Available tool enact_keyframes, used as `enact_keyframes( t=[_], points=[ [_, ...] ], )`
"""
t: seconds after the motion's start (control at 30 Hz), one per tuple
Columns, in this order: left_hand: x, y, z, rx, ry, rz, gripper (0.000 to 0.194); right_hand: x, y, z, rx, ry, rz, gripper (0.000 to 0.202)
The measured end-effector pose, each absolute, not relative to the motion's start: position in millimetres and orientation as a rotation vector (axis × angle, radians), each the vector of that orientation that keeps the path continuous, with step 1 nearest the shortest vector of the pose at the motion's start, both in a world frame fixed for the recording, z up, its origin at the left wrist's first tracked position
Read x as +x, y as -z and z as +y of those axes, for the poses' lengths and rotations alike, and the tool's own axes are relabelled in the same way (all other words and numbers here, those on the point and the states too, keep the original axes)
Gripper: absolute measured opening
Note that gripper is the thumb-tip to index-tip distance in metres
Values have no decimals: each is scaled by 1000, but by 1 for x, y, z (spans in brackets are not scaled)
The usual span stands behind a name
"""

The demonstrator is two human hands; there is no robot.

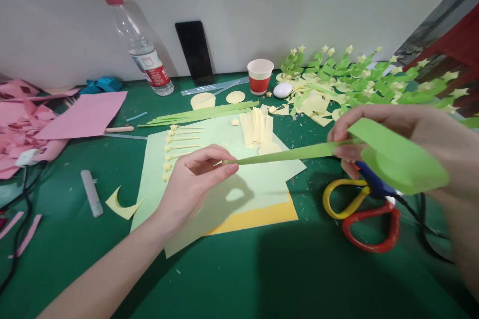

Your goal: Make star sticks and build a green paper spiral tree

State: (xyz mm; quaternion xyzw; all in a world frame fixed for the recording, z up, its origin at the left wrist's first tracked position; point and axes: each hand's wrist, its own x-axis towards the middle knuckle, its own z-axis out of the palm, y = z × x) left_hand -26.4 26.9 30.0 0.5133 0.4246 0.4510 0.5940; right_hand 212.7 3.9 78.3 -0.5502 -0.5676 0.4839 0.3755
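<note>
A long green paper strip (pixel 288 153) is stretched between my two hands above the pale sheets. Thumb and finger of my left hand (pixel 202 172) pinch its left end. My right hand (pixel 396 134) is closed on the strip farther along, and the strip's other end curls in a wide loop in front of that hand. Beneath lie light green paper sheets (pixel 224 199) with a yellow-orange sheet (pixel 258 217) under them. A column of small paper stars on thin stems (pixel 183 148) rests on the sheets' left part, and pale yellow strips (pixel 256 127) lie toward the back.
Scissors (pixel 352 204) with yellow and red handles lie below my right hand. A paper cup (pixel 260 77), a bottle (pixel 144 55) and a phone (pixel 194 53) stand by the wall. Pink paper (pixel 86 114) spreads at left; green stems with stars (pixel 359 77) crowd the back right.
</note>
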Motion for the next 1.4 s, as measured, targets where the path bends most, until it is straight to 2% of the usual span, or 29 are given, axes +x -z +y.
enact_keyframes(
  t=[0.27,0.43,0.5,0.7,0.8,0.9,1.0,1.17,1.3,1.4],
  points=[
    [-30,-30,38,1004,-1158,940,12,228,-81,5,-1402,-934,-1428,15],
    [-24,-26,29,1036,-751,912,6,202,-69,-2,-1345,-594,-1747,9],
    [-19,-24,21,1065,-655,879,13,188,-60,-4,-1269,-424,-1977,10],
    [-13,-28,11,1127,-725,1002,14,169,-39,-9,-983,-177,-2316,21],
    [-15,-31,13,1234,-789,1059,11,169,-39,-9,-983,-143,-2331,22],
    [-19,-32,13,1430,-907,1111,10,172,-44,-9,-1082,-110,-2319,33],
    [-22,-31,11,1636,-1012,1127,12,175,-49,-10,-1215,-195,-2222,42],
    [-22,-29,6,1749,-953,991,17,171,-51,-12,-1276,-636,-1986,18],
    [-20,-29,5,1721,-813,883,16,166,-50,-10,-1245,-1047,-1852,12],
    [-22,-29,6,1614,-698,893,22,166,-51,-9,-1251,-1148,-1748,6]
  ],
)
